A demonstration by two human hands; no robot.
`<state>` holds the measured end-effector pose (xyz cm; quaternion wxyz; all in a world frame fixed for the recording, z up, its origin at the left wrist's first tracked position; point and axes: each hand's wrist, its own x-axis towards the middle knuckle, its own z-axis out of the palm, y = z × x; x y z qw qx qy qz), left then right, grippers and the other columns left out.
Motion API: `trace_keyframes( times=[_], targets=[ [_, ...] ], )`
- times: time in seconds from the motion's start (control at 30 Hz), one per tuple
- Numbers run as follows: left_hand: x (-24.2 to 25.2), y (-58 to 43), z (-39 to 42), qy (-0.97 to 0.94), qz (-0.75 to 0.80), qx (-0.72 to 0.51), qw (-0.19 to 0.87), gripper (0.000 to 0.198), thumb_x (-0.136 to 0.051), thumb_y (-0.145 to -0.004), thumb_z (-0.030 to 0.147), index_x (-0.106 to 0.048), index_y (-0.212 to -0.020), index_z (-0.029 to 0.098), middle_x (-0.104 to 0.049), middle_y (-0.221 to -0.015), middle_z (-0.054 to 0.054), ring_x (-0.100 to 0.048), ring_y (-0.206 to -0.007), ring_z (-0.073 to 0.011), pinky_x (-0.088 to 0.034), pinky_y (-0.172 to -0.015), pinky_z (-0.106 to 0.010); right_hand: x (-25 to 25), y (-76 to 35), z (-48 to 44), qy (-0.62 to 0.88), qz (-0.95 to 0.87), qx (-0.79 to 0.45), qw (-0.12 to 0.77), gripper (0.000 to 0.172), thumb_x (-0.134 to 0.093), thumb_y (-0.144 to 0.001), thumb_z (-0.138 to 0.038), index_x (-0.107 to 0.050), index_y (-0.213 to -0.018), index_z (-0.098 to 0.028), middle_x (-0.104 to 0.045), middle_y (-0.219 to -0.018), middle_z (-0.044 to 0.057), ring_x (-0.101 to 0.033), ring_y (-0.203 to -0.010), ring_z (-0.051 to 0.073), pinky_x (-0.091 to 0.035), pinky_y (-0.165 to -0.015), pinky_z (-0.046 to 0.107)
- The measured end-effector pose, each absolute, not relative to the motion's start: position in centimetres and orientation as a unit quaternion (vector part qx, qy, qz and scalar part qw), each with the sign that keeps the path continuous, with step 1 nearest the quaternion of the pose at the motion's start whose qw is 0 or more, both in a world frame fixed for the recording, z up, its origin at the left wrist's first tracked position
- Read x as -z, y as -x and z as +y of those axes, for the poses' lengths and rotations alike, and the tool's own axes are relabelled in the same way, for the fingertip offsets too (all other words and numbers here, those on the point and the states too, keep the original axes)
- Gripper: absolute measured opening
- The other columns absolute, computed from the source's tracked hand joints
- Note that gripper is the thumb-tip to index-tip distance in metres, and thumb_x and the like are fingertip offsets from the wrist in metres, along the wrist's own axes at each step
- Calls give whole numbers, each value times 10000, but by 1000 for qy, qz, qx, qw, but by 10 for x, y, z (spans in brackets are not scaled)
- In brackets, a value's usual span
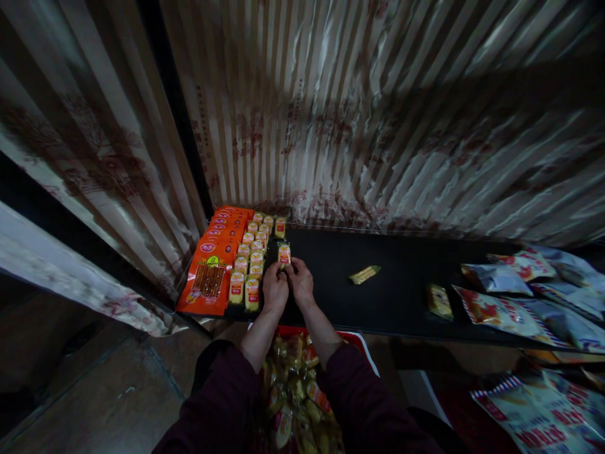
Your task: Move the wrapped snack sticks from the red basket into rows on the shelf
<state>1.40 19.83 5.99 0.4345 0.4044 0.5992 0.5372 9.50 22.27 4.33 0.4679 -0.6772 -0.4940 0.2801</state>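
My left hand (pixel 275 289) and my right hand (pixel 301 282) meet over the black shelf (pixel 326 302). Between their fingertips is a small wrapped snack cake (pixel 284 253), yellow with a red and white label, its top end pointing to the back. Both hands are closed at its near end, which the fingers hide. Just left of it, similar wrapped snack cakes (pixel 252 293) lie in two columns. Another single wrapped cake (pixel 280 227) lies behind, near the curtain. Beneath my forearms a red crate with a white rim (pixel 367 353) holds many more wrapped snacks.
Orange snack packets (pixel 208 277) overlap at the shelf's left end. A flat yellow-green wrapped piece (pixel 365 275) and a wrapped cake (pixel 439 301) lie to the right. Snack bags (pixel 513 315) fill the right end. A striped curtain (pixel 331 126) hangs behind, beside a dark post (pixel 182 107).
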Motion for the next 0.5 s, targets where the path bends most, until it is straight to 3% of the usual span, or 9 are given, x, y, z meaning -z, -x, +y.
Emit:
trace_keyframes(
  times=[0.5],
  targets=[
    [-66,-17,231,-399,603,-544,426,271,-562,-690,126,-652,-933,203,-609,-1192,-101,-475,-1193,-247,-262,-1072,-360,-37,-94,253,661,-497,-274,491,185,-574,-745,-301,-633,-914,-254,-724,-866,18,-669,-778,187,-513,-774,342]
  ],
)
